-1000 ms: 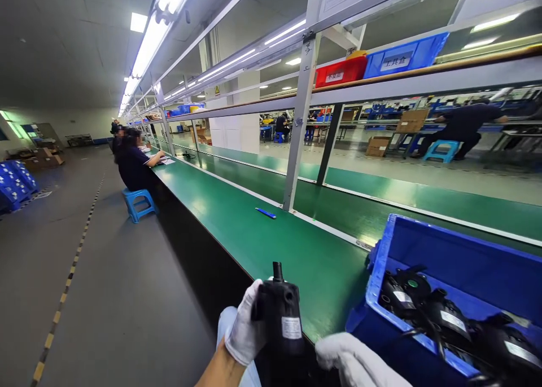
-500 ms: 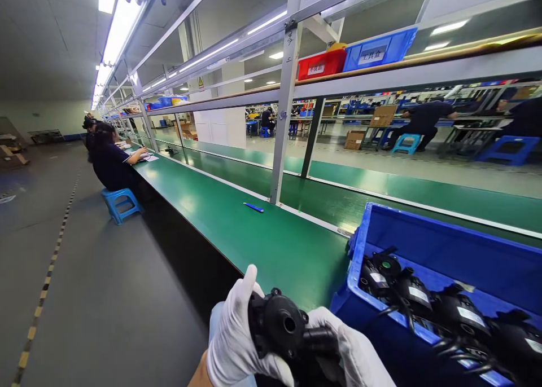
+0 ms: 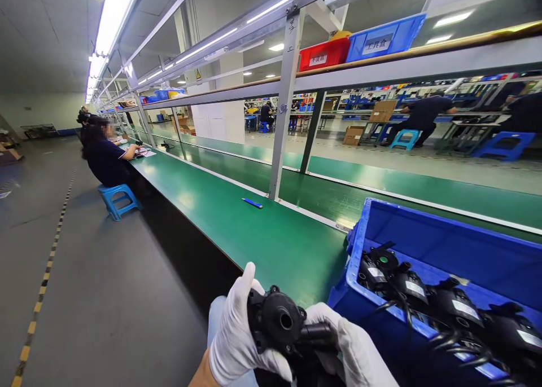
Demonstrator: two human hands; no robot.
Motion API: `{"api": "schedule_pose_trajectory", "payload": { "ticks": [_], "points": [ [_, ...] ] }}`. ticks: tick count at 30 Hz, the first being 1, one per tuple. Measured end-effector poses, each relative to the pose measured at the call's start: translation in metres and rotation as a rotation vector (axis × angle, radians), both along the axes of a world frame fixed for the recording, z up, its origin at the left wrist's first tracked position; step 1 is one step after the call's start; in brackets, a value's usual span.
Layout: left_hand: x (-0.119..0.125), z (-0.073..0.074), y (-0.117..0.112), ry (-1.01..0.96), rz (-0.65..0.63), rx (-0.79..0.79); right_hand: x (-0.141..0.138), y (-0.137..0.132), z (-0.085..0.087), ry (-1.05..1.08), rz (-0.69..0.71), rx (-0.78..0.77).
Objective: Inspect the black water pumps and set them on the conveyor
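Observation:
Both my hands wear white gloves and grip one black pump-like part (image 3: 283,326) at the bottom middle, just in front of the green bench edge. My left hand (image 3: 235,333) wraps its left side with the thumb raised. My right hand (image 3: 349,347) closes over its right side and outlet tube. The part's round port faces me. Right beside my hands stands a blue bin (image 3: 449,246) holding several more black pump parts (image 3: 412,288) with white labels and cables.
The long green workbench (image 3: 237,218) runs away to the left, with a blue pen (image 3: 252,203) lying on it. A seated person (image 3: 105,158) on a blue stool (image 3: 117,199) works further along. Overhead shelf carries a red bin (image 3: 325,54) and a blue bin (image 3: 383,37). Grey floor lies left.
The black part went from upright in my left hand to tilted with its port toward me, and my right hand closed onto it. The view shifted slightly right.

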State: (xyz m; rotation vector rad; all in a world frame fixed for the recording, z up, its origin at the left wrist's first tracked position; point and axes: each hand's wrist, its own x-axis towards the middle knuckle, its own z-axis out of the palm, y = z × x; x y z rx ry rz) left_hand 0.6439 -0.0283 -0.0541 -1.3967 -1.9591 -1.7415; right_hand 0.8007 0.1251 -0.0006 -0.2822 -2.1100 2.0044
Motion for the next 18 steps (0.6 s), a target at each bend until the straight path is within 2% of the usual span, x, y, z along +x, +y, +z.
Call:
{"api": "schedule_pose_trajectory", "payload": {
  "ticks": [5,14,18],
  "points": [
    [0.002,0.003,0.0,-0.008,-0.008,0.045,-0.003,-0.006,0.006,-0.038,-0.047,-0.084],
    [0.005,0.014,0.001,-0.009,-0.024,0.078,-0.003,-0.006,0.012,0.004,-0.081,-0.041],
    [0.006,0.012,-0.001,0.032,0.002,0.044,-0.002,-0.007,0.016,-0.019,-0.023,-0.032]
  ]
}}
